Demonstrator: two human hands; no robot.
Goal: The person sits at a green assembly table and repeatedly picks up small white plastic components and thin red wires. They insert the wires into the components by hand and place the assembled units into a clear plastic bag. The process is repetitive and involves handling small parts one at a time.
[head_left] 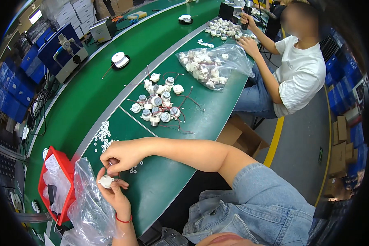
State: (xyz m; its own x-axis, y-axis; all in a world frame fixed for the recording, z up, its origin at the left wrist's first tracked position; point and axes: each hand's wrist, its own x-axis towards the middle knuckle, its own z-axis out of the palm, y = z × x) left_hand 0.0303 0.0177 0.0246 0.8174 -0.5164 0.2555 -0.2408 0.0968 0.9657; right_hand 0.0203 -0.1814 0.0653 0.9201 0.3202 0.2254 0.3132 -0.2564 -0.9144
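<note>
My left hand (115,196) is closed around a round white part with two side lugs (106,181), its flat face turned up. Just above it, my right hand (123,156) has its fingertips pinched together close to that part; whatever they hold is too small to make out. Small white rings (103,133) lie scattered on the green table beyond my right hand, with several more under its wrist. Farther along the table is a loose cluster of round white-and-metal parts (156,102) with thin dark red wires.
A red bin (65,164) with plastic bags stands at the left, beside a crumpled clear bag (90,205). A clear bag of white parts (205,67) lies farther off, near a seated co-worker (299,74) holding a black tool (247,12). White parts on black bases (119,60) sit on the green belt.
</note>
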